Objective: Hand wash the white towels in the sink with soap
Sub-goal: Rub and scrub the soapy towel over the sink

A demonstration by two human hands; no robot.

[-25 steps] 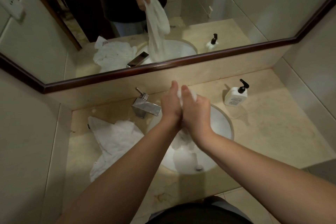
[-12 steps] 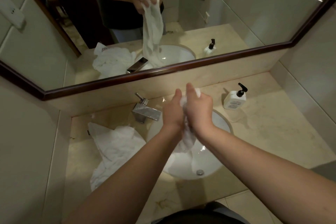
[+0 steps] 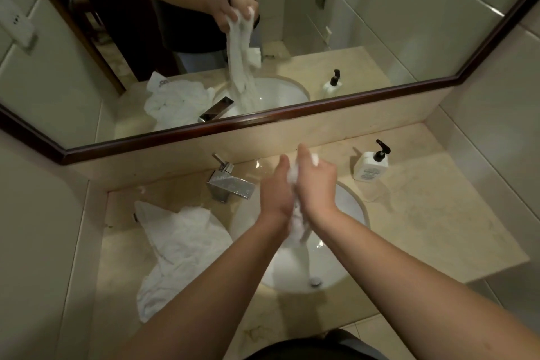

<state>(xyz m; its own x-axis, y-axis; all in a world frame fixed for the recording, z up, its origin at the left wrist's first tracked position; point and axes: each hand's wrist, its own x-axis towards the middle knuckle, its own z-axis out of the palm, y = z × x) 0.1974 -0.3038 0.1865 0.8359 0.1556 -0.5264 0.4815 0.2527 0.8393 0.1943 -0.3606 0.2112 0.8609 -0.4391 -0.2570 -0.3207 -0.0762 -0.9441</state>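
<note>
Head view: the white towel (image 3: 295, 225) hangs lengthwise, top end bunched between both hands, tail trailing down into the sink (image 3: 355, 207). Left hand (image 3: 274, 193) and right hand (image 3: 317, 184) press together above the basin, fingers curled around the cloth, forearms converging from below.

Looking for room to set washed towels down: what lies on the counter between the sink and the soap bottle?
In the head view, nothing: only bare marble counter runs between the sink rim and the soap bottle.
</note>
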